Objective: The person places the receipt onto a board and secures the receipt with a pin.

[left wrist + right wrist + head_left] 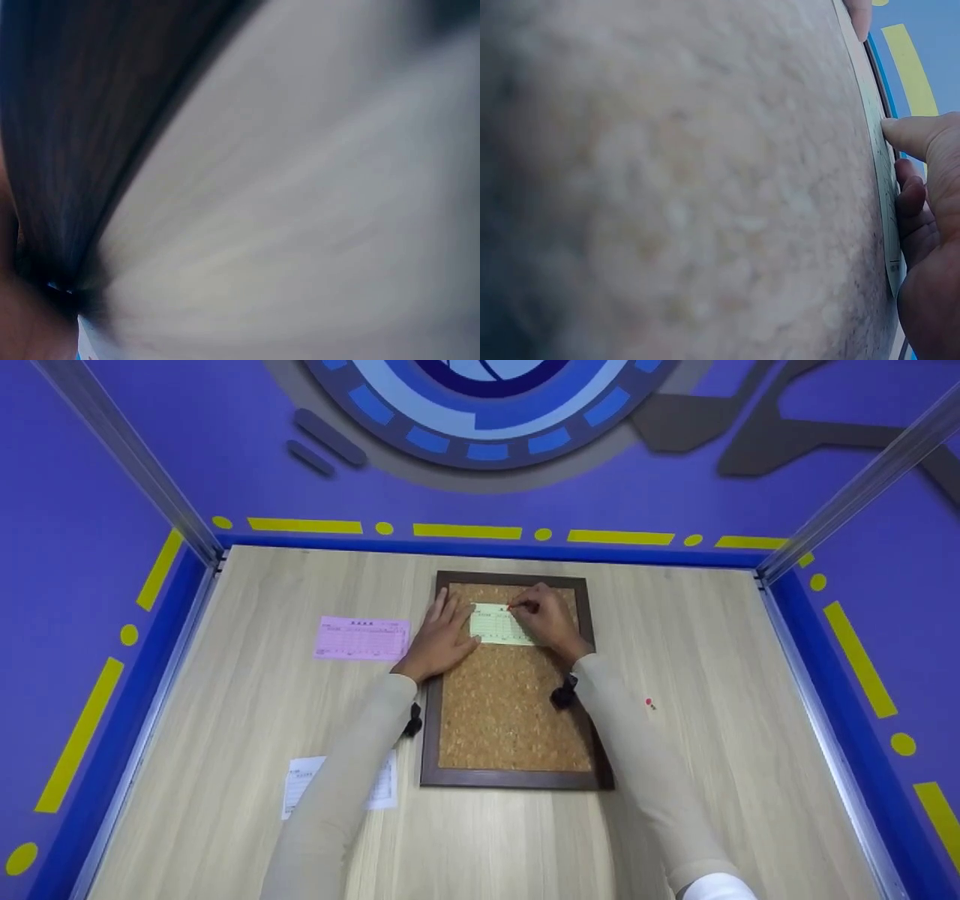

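Observation:
A light green printed slip lies on the upper part of a framed corkboard. My left hand rests on the board's left side, fingers extended, with fingertips and thumb at the slip's left edge. At the slip's top edge, my right hand pinches a small red push pin between thumb and fingers, covering the slip's right part. In the right wrist view, the right thumb reaches to the slip, seen edge-on. The left wrist view is mostly blurred board frame and tabletop.
Left of the board lies a pink printed slip. A white printed slip is partly hidden under the left sleeve. Another small red pin lies on the wooden table to the right. Blue-purple walls enclose the back and sides.

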Motion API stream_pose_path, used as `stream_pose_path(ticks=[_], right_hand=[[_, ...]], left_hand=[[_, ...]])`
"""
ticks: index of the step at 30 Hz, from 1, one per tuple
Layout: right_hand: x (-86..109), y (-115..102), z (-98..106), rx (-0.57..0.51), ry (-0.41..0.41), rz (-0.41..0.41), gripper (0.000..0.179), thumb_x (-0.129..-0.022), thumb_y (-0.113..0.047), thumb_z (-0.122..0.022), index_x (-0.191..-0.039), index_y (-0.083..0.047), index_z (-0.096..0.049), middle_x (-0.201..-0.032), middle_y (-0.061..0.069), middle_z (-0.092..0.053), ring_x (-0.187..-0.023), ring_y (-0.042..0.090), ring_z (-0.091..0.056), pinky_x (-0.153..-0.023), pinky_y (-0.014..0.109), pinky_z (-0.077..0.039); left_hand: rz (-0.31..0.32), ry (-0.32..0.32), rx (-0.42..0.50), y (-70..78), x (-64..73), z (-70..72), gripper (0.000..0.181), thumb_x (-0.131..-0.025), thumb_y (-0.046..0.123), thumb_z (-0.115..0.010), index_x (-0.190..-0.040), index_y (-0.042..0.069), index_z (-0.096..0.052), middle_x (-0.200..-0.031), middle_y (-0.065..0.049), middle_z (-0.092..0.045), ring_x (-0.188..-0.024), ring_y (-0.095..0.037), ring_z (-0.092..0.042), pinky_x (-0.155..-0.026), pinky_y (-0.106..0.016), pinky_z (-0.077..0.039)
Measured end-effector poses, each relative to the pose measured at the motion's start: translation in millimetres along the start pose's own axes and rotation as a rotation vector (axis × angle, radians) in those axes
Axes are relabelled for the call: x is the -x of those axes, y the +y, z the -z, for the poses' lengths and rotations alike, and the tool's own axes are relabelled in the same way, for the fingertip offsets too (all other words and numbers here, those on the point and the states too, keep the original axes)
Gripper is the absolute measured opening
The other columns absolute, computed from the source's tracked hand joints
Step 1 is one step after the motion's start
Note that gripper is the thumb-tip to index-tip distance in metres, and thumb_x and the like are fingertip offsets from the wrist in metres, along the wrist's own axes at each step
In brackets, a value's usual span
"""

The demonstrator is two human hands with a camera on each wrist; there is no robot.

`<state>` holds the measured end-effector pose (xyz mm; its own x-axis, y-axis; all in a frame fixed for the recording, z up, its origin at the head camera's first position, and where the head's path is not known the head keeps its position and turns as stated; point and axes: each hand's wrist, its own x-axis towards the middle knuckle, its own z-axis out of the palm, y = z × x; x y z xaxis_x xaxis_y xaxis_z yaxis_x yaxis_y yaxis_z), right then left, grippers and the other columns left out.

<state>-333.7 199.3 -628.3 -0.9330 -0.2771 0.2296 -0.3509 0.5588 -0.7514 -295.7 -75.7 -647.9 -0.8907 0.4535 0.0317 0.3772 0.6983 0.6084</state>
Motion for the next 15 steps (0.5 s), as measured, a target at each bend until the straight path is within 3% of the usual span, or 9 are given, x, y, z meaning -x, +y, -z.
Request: stream_pose_path(ticks=[15], right_hand=[[2.8, 0.3, -1.4, -0.004, 0.016, -0.015, 0.014, -0.1, -0.002, -0.075, -0.105, -0.007, -0.087, -0.106, 0.008, -0.071, -0.097, 0.021, -0.062, -0.082, 0.033, -0.049]], left_hand=[[-0.011, 0.005, 0.004, -1.7, -0.7, -1.4, 0.076, -0.11, 0.052, -0.057, -0.173, 0.014, -0.037, -0.185, -0.015, -0.008, -0.17, -0.031, 0.014, -0.136, -0.057, -0.003]])
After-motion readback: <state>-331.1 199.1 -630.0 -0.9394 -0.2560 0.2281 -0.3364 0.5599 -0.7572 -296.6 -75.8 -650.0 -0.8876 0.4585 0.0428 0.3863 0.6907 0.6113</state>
